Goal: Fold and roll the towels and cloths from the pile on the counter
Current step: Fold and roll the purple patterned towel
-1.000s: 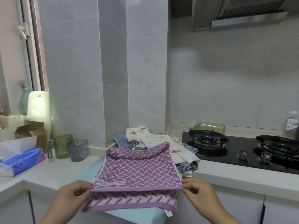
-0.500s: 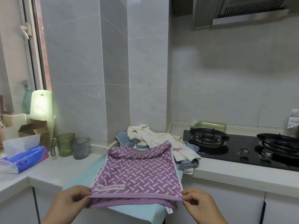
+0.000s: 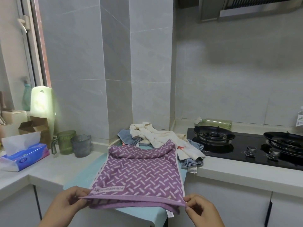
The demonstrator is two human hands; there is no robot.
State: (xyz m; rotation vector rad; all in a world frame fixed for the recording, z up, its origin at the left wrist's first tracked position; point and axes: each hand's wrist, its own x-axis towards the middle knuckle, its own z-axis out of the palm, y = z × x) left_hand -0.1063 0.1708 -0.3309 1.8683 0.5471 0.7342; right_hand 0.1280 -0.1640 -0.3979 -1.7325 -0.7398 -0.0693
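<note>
A purple towel (image 3: 139, 174) with a pale dash pattern lies folded in half over a light blue cloth (image 3: 83, 176) at the counter's front corner. My left hand (image 3: 68, 202) pinches its near left corner and my right hand (image 3: 201, 210) pinches its near right corner, upper layer over lower. Behind it sits the pile (image 3: 162, 138): a cream towel on top of blue and striped cloths, against the tiled column.
A black gas hob (image 3: 246, 145) fills the counter to the right, with a green bottle (image 3: 216, 123) lying behind it. Two glass mugs (image 3: 73, 143), a tissue pack (image 3: 24, 158) and a brown paper bag (image 3: 36, 126) stand at the left.
Both hands have drawn the towel's upper edge toward me and down, so it now lies over the lower layer's near edge. The fold at the far side has flattened.
</note>
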